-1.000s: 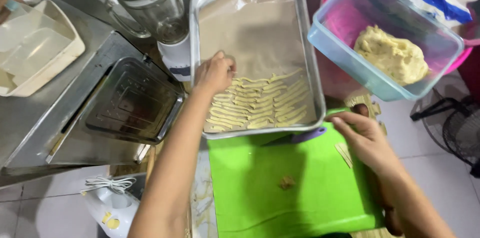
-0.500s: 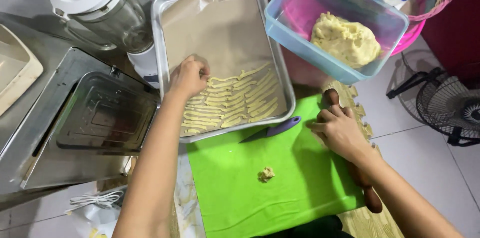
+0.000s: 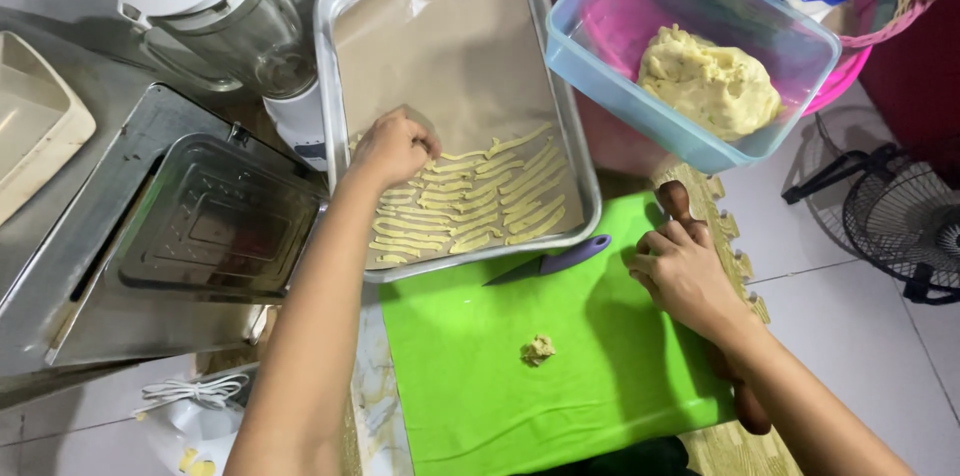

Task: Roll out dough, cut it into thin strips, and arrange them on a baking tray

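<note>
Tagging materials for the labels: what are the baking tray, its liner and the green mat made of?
Baking tray: bare metal, likely aluminium, with a dull grey sheen and rolled rim. Liner: brown baking paper by its look, matte and creased. Green mat: thin, smooth and flat, probably flexible plastic or silicone.

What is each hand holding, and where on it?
Right hand grips the wooden rolling pin near its upper handle. Left hand rests among dough strips; any hold is hidden.

White tiled floor (image 3: 860, 336) — black fan (image 3: 905, 216) at right.
</note>
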